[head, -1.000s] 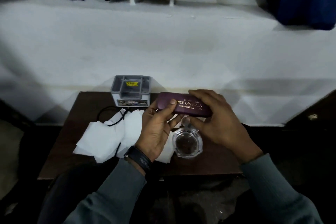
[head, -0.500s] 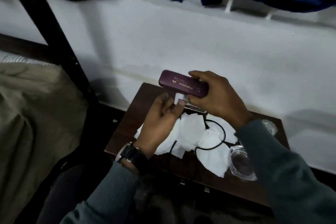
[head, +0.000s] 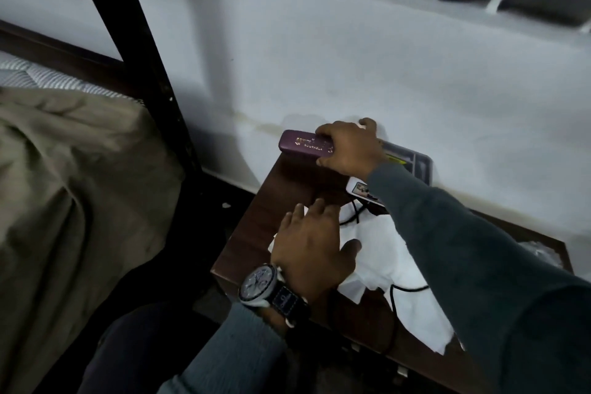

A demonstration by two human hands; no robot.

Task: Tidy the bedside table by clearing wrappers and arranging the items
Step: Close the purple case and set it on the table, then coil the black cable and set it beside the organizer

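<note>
My right hand (head: 350, 148) grips a maroon glasses case (head: 300, 144) with gold lettering at the far left corner of the dark wooden bedside table (head: 271, 201), close to the wall. My left hand (head: 311, 241), with a watch on its wrist, lies flat with straight fingers on the edge of the crumpled white tissue paper (head: 393, 269) in the table's middle. A black cable (head: 403, 289) runs over the paper. Behind my right arm stands a grey plastic organiser box (head: 412, 160), partly hidden.
A bed with an olive blanket (head: 64, 201) and a black metal frame post (head: 140, 51) stands to the left. The white wall (head: 383, 73) runs behind the table. A crinkled clear wrapper (head: 540, 253) shows at the table's right edge.
My right hand has carried the glasses case down to the table's far left corner. My left hand let go and dropped flat onto the tissue paper. The view swung left.
</note>
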